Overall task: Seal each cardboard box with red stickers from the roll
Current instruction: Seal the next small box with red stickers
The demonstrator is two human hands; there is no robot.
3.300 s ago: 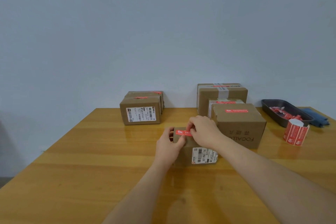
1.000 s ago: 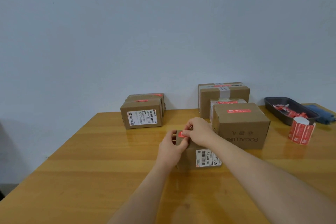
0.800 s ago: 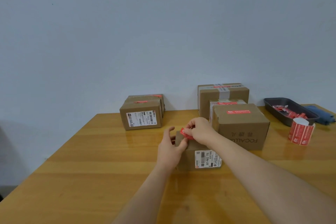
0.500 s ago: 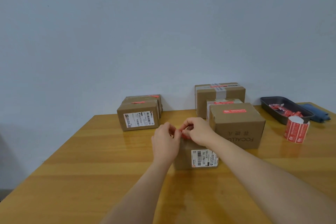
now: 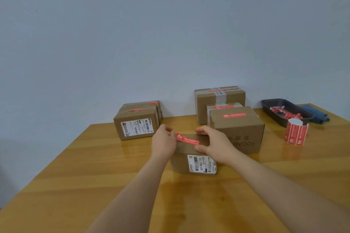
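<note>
**Red sticker held across the nearest box**

A small brown cardboard box [image 5: 191, 159] with a white barcode label on its near face sits in the middle of the glossy wooden table [image 5: 79, 185]. A long red rectangular sticker [image 5: 187, 139] lies slanted over its top. The left hand [image 5: 163, 142] pinches the sticker's left end between thumb and fingertips; the right hand [image 5: 213, 143] has its thumb on the right end, fingers arched over the box top. Whether the sticker is already stuck down cannot be told — the hands hide much of the top and both box sides.

To the right, the upright red sticker roll [image 5: 296, 132] stands near a dark rectangular tray [image 5: 269, 107] of crumpled red scraps. A larger brown box with a red sticker [image 5: 236, 130] sits just behind the right hand, partly hiding two more boxes — their seals only partly show.
</note>
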